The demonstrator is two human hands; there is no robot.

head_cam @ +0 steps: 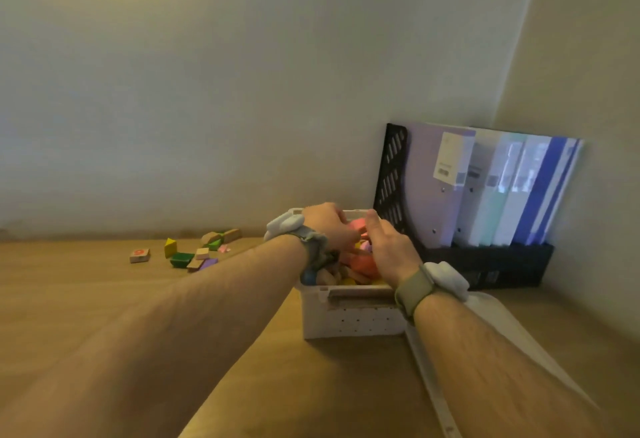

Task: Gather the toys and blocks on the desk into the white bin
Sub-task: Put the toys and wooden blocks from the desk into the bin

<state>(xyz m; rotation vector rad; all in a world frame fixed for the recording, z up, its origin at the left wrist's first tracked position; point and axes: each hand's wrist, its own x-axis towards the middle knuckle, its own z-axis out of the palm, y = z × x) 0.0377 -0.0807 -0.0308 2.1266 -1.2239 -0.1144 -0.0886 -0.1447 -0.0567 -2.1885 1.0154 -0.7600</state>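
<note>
Both hands reach into the white bin (pixel 349 319), which stands on the desk (pixel 104 316) toward its far right corner. The left hand (pixel 329 226) is over the bin's far left part with its fingers bent down among the toys, touching a pink piece (pixel 356 226); whether it actually grasps that piece cannot be told, since the fingertips are blurred and partly hidden. The right hand (pixel 389 247) hovers just beside it, thumb raised and fingers loosely curved over the contents, and it is unclear whether it grips anything either. Inside the bin lie an orange-red toy (pixel 363 264) and several wooden pieces, heaped near the rim. A white lid (pixel 491 316) lies flat on the desk against the bin's right side, under the right forearm. Behind the bin, at the right corner, a black file rack (pixel 485 264) holds upright folders (pixel 485 188). Well apart to the left, near the desk's far edge, a loose scatter of blocks (pixel 194 250) remains, among them a yellow one (pixel 170 247) and a green one (pixel 181 259).
</note>
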